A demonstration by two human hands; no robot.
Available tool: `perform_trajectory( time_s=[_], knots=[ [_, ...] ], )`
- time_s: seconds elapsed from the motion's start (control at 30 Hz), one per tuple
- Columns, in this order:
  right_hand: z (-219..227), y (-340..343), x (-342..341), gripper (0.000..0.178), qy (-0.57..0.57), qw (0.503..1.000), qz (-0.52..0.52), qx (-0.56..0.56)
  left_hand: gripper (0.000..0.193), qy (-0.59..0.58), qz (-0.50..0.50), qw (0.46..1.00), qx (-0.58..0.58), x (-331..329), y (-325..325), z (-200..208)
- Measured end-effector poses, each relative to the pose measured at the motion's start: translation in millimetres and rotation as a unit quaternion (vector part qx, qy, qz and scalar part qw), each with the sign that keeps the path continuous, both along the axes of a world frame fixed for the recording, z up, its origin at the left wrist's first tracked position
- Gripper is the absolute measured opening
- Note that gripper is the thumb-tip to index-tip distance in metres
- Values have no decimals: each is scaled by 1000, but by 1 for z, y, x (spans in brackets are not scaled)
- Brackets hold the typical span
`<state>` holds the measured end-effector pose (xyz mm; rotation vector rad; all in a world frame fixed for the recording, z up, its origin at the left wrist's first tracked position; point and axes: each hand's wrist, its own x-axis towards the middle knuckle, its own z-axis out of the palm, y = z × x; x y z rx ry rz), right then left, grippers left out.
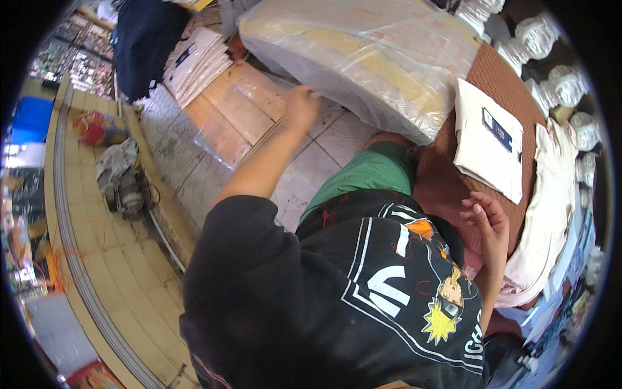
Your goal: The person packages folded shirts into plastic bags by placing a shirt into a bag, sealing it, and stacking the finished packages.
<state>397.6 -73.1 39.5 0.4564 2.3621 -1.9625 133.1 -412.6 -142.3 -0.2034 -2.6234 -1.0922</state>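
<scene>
A folded cream garment (484,150) lies on brown textured cloth (494,76)

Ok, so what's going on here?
The person's left hand is closed near clear plastic over wooden boards; its grip is unclear. The right hand looks empty, loosely open beside a folded cream shirt on brown textured cloth. More folded shirts are stacked beyond the boards' near end.

Left hand (302,108) slightly blurred, hold unclear.

moderately bright, diffuse light leaves pale glare on the plastic wrap (363,45); the left hand (301,108) looks slightly soft, and the tan ledge (107,259) bows near the fisheye rim (black beyond it).
</scene>
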Motion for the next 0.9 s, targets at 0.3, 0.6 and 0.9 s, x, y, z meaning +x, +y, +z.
perform_trajectory(
  time_s=[0.3, 0.6, 0.9],
  knots=[
    [14, -28, -42, 23, -68, 976, 82, 191, 19, -14, 188, 963, -193, -32, -183, -168],
    [42, 7, -25, 25, -92, 958, 15, 273, 36, 129, 270, 952, 70, -60, -94, 7],
    [109, 103, -2, 25, -82, 894, 115, 426, 8, 178, -475, 793, 338, 25, 235, 237]
  ],
)
